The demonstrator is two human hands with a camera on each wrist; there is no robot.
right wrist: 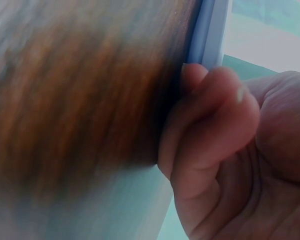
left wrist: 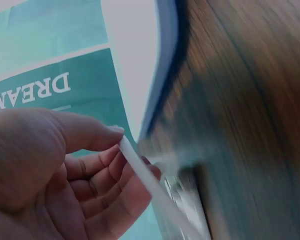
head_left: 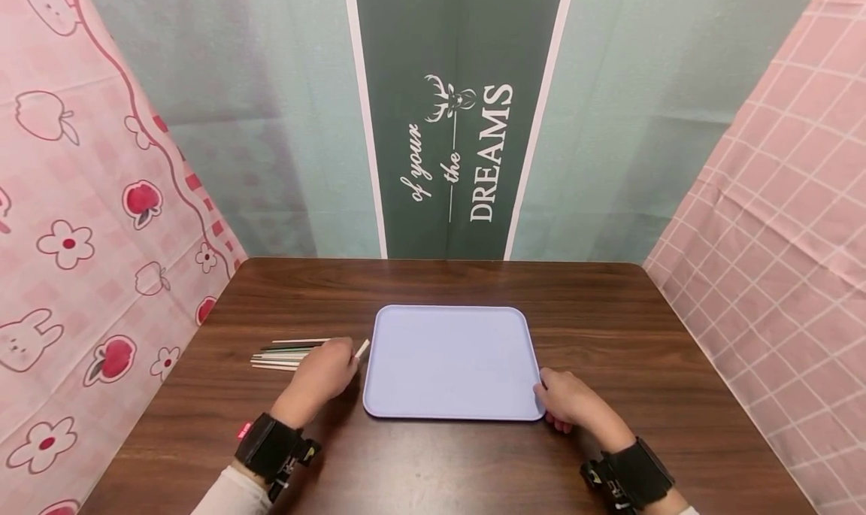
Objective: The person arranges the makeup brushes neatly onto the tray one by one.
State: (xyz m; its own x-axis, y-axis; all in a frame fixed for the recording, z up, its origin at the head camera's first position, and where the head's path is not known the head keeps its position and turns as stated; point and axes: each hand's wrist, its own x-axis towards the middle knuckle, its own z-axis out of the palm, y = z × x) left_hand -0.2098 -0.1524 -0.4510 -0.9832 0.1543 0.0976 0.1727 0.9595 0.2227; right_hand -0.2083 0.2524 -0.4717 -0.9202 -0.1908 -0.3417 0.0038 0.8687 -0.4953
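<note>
A pale chopstick [left wrist: 157, 192] is pinched between the thumb and fingers of my left hand [head_left: 326, 370]. In the head view, one end of it points toward the tray's left edge. Several thin chopsticks [head_left: 274, 357], white, green and dark, lie side by side on the table under and left of that hand, partly hidden by it. The lilac rectangular tray [head_left: 453, 361] lies flat in the middle with nothing on it. At its right side near the front corner, my right hand [head_left: 568, 398] grips the rim, with curled fingers showing in the right wrist view.
The brown wooden table [head_left: 440, 470] extends around the tray. A green curtain [head_left: 298, 124] with white lettering hangs behind the far edge. Pink printed cloth [head_left: 101, 274] borders the left side, and pink checked cloth [head_left: 778, 259] the right.
</note>
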